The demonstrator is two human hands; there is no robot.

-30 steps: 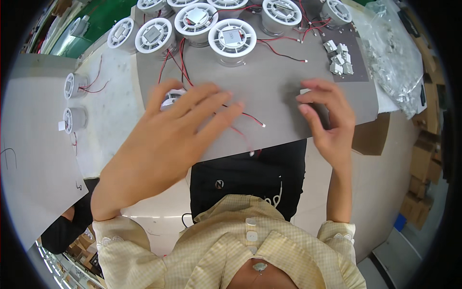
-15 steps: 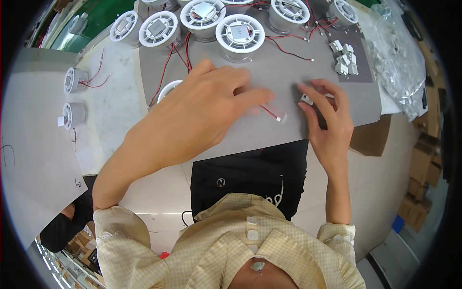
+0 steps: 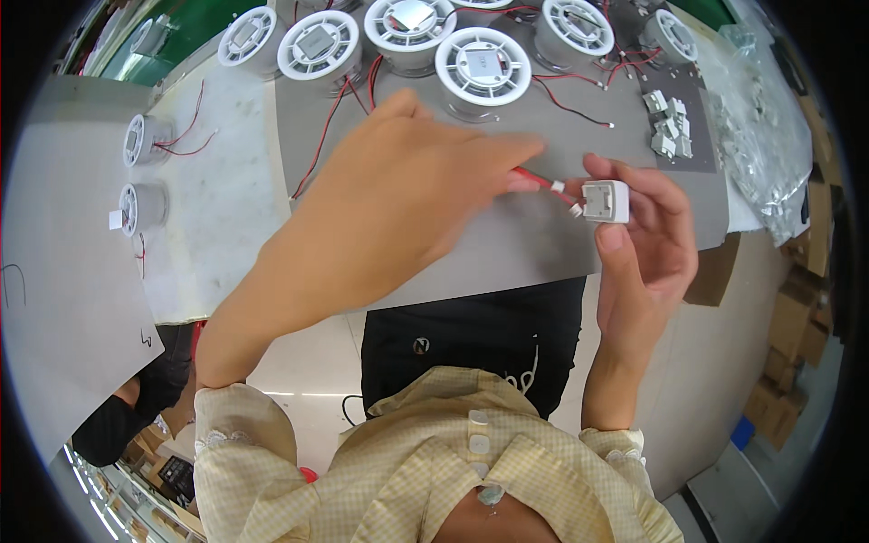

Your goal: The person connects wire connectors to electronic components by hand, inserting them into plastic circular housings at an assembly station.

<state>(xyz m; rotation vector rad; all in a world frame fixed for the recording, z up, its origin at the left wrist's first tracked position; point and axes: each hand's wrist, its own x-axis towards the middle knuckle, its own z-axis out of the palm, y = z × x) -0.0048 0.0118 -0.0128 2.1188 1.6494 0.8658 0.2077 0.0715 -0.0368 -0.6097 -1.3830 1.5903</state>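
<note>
Over the grey mat (image 3: 534, 249), your palm-down left hand (image 3: 398, 195) pinches wires (image 3: 536, 177), your right hand (image 3: 654, 237) a box (image 3: 619, 201); a board (image 3: 77, 208) bears handwriting.

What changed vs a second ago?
Left hand moved right and took hold of red wires, bringing their white connectors beside the white block. Right hand turned that block; its recessed side now shows. Round white units and block pile stayed put.

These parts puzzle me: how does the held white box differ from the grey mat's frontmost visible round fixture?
The white box is squarish; the round fixture is larger and spoked. The right hand holds the box; the fixture stands on the mat. Both are mainly white.
</note>
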